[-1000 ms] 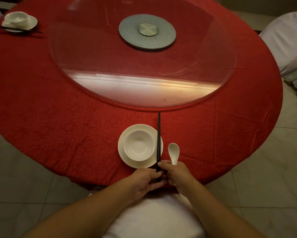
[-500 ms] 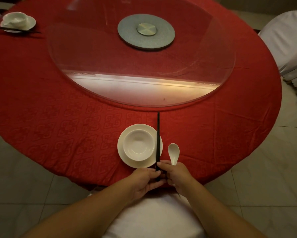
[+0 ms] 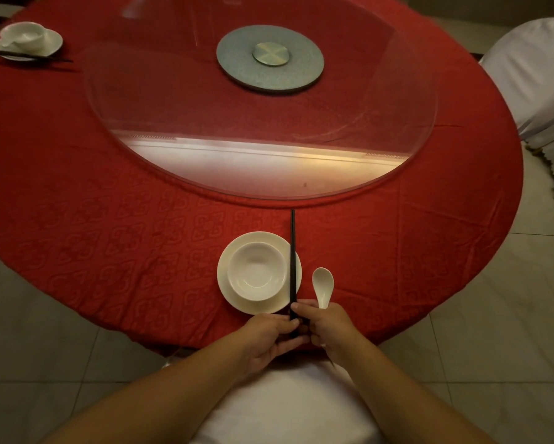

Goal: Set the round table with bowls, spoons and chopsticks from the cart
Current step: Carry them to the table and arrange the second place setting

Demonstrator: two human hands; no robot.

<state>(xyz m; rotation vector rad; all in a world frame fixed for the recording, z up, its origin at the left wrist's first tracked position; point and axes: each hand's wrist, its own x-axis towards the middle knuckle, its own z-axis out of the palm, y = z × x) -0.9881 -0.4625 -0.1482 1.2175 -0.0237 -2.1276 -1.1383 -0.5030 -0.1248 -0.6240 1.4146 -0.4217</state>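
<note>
A white bowl (image 3: 256, 270) sits on a white plate (image 3: 229, 291) near the front edge of the round table (image 3: 109, 219), which has a red cloth. A pair of black chopsticks (image 3: 292, 251) lies straight across the plate's right rim, pointing away from me. My left hand (image 3: 269, 336) and my right hand (image 3: 328, 325) both pinch the chopsticks' near end. My right hand also holds the handle of a white spoon (image 3: 323, 283), its scoop just right of the chopsticks.
A glass turntable (image 3: 205, 123) with a grey hub (image 3: 271, 59) fills the table's middle. Another bowl on a plate (image 3: 29, 40) with chopsticks (image 3: 29, 56) stands far left. White-covered chairs stand at right (image 3: 538, 75) and under my arms (image 3: 285, 405).
</note>
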